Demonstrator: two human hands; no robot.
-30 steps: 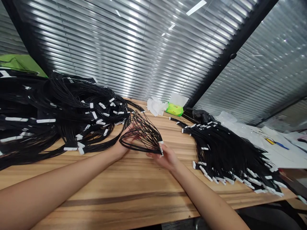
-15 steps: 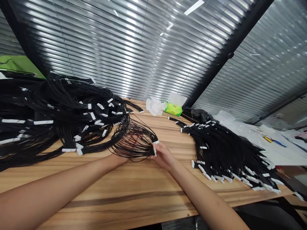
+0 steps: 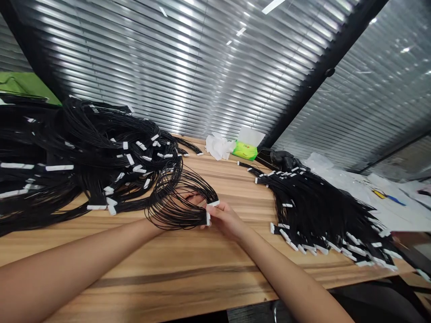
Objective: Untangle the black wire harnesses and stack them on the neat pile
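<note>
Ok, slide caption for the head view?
Right hand pinches a looped black wire bundle at its white connectors, left hand behind it, above a wooden table.

Tabletop [image 3: 188, 273] is light wood grain with darker brown streaks. Left side: big tangled cable pile [image 3: 111, 130], black leads, white end pieces. Right side: second cable pile [image 3: 323, 206], flatter and fanned out, many white ends toward the near edge. Back, between the piles: crumpled white tissue [image 3: 218, 147], green tissue pack [image 3: 245, 151] right beside it. Black lumpy item [image 3: 284, 159] behind the right pile, can't identify.
</note>
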